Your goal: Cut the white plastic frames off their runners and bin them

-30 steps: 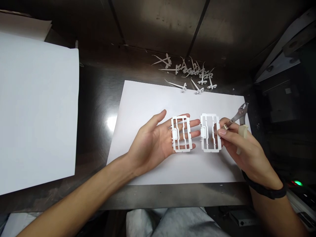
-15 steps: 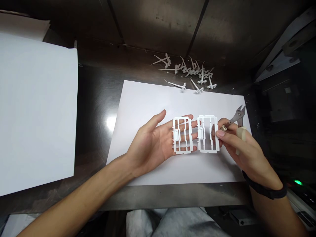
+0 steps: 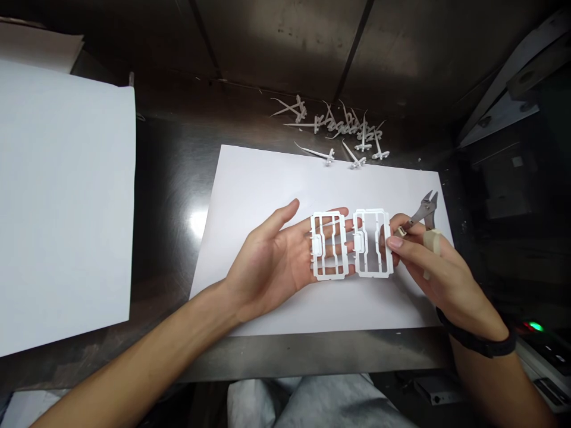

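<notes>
White rectangular slotted plastic frame (image 3: pixel 317 245), left of its twin (image 3: pixel 359 242).
It lies on the open left hand (image 3: pixel 285 258); the right hand (image 3: pixel 435 261), gripping cream-handled metal nippers (image 3: pixel 426 209), pinches the twin, long axes near-to-far.

1. The white sheet (image 3: pixel 250 178) beneath the left fingers (image 3: pixel 285 213) looked bright.
2. A white glare spot (image 3: pixel 197 223) burned on the metal table (image 3: pixel 167 267) left of those fingers.
3. Soft shadow fell below the right fingers (image 3: pixel 417 251).
4. Beyond the fingers, the wall (image 3: pixel 285 41) was dim.
5. Far right of the fingers, darkness swallowed detail around a glowing green light (image 3: pixel 536 326).
</notes>
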Demonstrator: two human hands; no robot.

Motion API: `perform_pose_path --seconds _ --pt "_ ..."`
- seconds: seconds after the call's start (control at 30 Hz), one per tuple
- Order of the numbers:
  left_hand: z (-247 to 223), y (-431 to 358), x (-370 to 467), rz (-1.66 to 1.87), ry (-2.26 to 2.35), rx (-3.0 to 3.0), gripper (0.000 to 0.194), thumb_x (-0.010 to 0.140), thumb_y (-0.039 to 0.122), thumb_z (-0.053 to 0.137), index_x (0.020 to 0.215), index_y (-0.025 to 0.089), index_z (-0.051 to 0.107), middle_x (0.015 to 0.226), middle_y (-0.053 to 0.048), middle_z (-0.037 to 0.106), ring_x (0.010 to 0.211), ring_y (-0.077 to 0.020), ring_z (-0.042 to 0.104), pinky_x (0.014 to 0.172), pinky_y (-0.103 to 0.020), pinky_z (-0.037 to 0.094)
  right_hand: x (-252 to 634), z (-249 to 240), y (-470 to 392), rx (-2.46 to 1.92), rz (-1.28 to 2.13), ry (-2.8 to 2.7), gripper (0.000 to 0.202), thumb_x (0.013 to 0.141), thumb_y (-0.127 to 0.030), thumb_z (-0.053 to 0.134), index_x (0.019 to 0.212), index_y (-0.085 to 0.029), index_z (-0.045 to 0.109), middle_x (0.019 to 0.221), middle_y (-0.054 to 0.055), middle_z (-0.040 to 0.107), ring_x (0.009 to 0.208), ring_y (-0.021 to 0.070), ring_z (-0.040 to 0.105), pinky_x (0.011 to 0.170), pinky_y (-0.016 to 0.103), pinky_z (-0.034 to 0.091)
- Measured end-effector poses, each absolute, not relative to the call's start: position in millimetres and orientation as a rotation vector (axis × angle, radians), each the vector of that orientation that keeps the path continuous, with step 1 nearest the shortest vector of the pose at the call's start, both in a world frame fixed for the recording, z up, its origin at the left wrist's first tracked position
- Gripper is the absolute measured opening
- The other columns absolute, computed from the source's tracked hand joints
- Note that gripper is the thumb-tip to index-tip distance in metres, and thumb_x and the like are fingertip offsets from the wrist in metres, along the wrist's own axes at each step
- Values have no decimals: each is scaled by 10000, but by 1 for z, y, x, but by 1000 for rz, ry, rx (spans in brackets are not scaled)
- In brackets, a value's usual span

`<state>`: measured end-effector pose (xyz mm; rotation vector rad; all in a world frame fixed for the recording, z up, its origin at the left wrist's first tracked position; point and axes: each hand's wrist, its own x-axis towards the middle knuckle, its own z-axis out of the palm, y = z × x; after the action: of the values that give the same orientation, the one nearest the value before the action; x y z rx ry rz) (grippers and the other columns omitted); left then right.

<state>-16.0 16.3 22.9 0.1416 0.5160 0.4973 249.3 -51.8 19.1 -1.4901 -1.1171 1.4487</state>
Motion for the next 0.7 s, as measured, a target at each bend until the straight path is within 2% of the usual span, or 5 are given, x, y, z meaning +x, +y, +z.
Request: perform_pose_path --seconds 0.2,0.37,0.7 --pt "23 17 -16 499 507 115 626 1153 572 411 1506 127 674 1442 -187 719 1372 -374 664 1206 -531 490 249 20 -51 -1489 1449 -1120 142 1110 -408 756 1060 -291 692 928 5 479 843 208 449 759 312 380" --pt "22 17 -18 489 469 94 640 1162 552 384 1570 118 618 1490 -200 686 1408 -386 634 1237 -565 441 249 21 -52 -1481 1467 -1102 145 1099 -419 776 1063 -300 702 930 -1 472 840 195 448 759 296 378" --pt "17 17 -17 483 478 124 644 1155 564 404 1555 114 634 1491 -208 682 1418 -398 618 1244 -583 418 246 21 -51 -1476 1530 -1056 142 1095 -426 775 1042 -316 702 948 -2 481 862 200 455 764 289 397"
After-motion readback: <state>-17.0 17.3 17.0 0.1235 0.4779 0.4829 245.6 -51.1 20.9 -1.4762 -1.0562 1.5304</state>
